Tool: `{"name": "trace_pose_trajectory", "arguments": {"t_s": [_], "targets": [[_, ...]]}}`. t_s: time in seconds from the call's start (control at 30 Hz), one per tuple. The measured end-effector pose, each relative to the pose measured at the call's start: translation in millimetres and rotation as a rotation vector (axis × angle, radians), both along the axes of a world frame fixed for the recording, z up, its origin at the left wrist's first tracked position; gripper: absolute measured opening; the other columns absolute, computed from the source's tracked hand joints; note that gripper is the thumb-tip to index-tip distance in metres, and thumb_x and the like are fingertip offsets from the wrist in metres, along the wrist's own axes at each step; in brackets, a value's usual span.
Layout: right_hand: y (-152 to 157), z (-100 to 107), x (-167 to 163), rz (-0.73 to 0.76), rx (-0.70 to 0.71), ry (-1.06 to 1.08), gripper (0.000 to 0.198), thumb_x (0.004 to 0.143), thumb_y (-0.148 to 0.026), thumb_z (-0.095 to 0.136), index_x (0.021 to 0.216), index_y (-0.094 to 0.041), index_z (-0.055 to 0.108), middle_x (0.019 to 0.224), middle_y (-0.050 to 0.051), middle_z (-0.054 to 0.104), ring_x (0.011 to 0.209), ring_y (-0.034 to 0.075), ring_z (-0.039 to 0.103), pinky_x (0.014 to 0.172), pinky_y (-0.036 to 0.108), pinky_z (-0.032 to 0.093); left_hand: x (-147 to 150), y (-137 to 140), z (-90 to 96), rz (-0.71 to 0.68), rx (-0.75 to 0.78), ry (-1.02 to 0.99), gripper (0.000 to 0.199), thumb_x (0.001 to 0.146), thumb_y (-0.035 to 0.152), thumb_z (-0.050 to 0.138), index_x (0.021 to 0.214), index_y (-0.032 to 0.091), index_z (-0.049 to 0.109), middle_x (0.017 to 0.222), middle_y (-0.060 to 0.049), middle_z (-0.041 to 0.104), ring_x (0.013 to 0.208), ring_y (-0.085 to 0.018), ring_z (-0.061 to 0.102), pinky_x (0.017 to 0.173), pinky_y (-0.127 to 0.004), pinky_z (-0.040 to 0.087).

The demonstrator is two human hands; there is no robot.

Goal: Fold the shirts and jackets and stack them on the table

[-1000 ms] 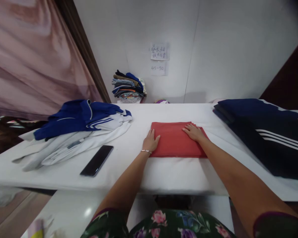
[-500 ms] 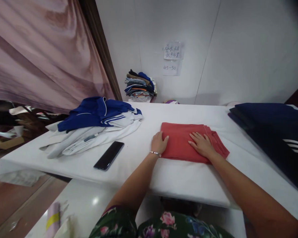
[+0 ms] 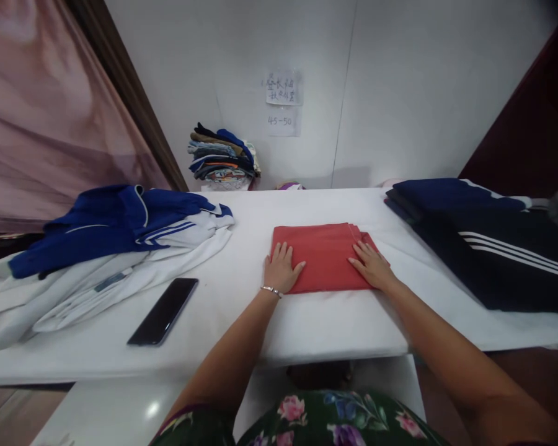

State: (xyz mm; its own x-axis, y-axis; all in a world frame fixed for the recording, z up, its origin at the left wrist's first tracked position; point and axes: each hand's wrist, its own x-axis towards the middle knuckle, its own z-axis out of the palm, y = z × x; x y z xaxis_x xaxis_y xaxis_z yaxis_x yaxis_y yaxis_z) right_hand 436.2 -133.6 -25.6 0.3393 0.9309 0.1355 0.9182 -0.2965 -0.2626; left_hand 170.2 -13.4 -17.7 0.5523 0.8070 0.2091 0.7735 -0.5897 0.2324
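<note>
A folded red garment (image 3: 320,257) lies flat on the white-covered table (image 3: 335,328) in front of me. My left hand (image 3: 281,267) rests on its left edge with fingers stretched out, a bracelet around the wrist. On the right edge my right hand (image 3: 371,263) lies flat, fingers spread. Neither hand grips the cloth. At the garment's upper right corner, the layered folds show.
Left of the hands lies a black phone (image 3: 163,311). Behind it is a loose heap of blue and white jackets (image 3: 134,229). Folded dark clothes (image 3: 474,248) lie on the right. A clothes stack (image 3: 223,158) stands by the back wall, under paper signs (image 3: 283,102).
The view has turned to the right. My right hand has shifted to the garment's right edge, and the left hand's fingers are more spread. The garment's right side looks neater and more tucked in.
</note>
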Motion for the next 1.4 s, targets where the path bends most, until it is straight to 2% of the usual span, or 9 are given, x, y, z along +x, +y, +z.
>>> {"name": "trace_pose_trajectory", "arguments": {"t_s": [0.1,0.23,0.4,0.73,0.9,1.03,1.13,1.23,1.4], "targets": [[-12,-7,7,-0.032,0.063,0.020,0.059,0.092,-0.056,0.033,0.141,-0.025,0.039,0.152,0.006,0.030,0.139,0.027,0.026,0.112,0.057,0.016,0,1,-0.9,-0.012,-0.035,-0.066,0.063,0.089,0.057,0.037,0.140,0.019,0.040,0.153,-0.008,0.028,0.143,-0.025,0.017,0.111,-0.046,0.028],[-22,-18,25,-0.195,0.245,0.170,0.059,0.089,-0.052,0.041,0.139,-0.021,0.044,0.145,0.010,0.042,0.134,0.027,0.036,0.110,0.049,0.028,-7,9,-0.3,0.097,-0.085,-0.256,0.058,0.088,0.048,0.046,0.135,0.014,0.046,0.151,-0.012,0.032,0.141,-0.025,0.024,0.113,-0.038,0.027],[-26,-24,42,-0.364,0.369,0.393,0.058,0.079,-0.040,0.055,0.129,-0.012,0.054,0.130,0.014,0.057,0.121,0.028,0.052,0.104,0.042,0.039,-23,22,9.7,0.324,-0.345,-0.460,0.054,0.088,0.045,0.047,0.134,0.016,0.046,0.130,-0.012,0.057,0.119,-0.024,0.054,0.100,-0.035,0.041],[-20,-27,36,-0.316,0.631,0.565,0.036,0.068,-0.026,0.055,0.100,-0.018,0.069,0.114,0.006,0.067,0.106,0.023,0.059,0.100,0.039,0.042,-31,21,13.8,0.308,-0.560,-0.480,0.064,0.081,0.054,0.056,0.132,0.017,0.045,0.128,-0.013,0.059,0.113,-0.026,0.059,0.092,-0.034,0.046],[-25,-23,38,-0.235,0.484,0.327,0.033,0.073,-0.023,0.045,0.094,-0.020,0.071,0.114,0.007,0.066,0.108,0.024,0.058,0.101,0.041,0.042,-30,18,13.8,0.291,-0.468,-0.287,0.062,0.086,0.049,0.050,0.136,0.013,0.039,0.133,-0.016,0.055,0.118,-0.028,0.055,0.097,-0.036,0.042],[-24,-8,21,-0.106,0.474,0.099,0.039,0.086,-0.037,0.041,0.112,-0.021,0.066,0.132,0.010,0.055,0.124,0.027,0.046,0.107,0.046,0.034,-31,15,12.6,0.293,-0.421,-0.210,0.066,0.085,0.054,0.046,0.136,0.012,0.040,0.129,-0.017,0.058,0.114,-0.029,0.058,0.093,-0.037,0.044],[-20,-1,-2,0.108,0.316,0.031,0.048,0.090,-0.048,0.039,0.128,-0.023,0.056,0.144,0.007,0.043,0.134,0.026,0.035,0.109,0.048,0.030,-36,17,15.7,0.301,-0.410,-0.144,0.069,0.083,0.063,0.043,0.132,0.014,0.047,0.124,-0.016,0.061,0.110,-0.030,0.060,0.088,-0.038,0.046],[-18,-3,-22,0.175,0.094,-0.048,0.056,0.090,-0.056,0.037,0.136,-0.025,0.048,0.152,0.007,0.032,0.140,0.028,0.026,0.111,0.052,0.023,-41,31,25.9,0.327,-0.410,-0.076,0.069,0.082,0.070,0.035,0.119,0.018,0.059,0.117,-0.014,0.066,0.107,-0.031,0.061,0.085,-0.037,0.046],[-19,-11,-29,0.148,0.044,-0.124,0.060,0.092,-0.057,0.031,0.141,-0.024,0.041,0.154,0.007,0.024,0.142,0.026,0.019,0.113,0.051,0.019,-24,72,40.9,0.253,-0.258,-0.137,0.056,0.089,0.058,0.035,0.117,0.018,0.062,0.117,-0.011,0.066,0.109,-0.024,0.059,0.089,-0.031,0.043]]}}
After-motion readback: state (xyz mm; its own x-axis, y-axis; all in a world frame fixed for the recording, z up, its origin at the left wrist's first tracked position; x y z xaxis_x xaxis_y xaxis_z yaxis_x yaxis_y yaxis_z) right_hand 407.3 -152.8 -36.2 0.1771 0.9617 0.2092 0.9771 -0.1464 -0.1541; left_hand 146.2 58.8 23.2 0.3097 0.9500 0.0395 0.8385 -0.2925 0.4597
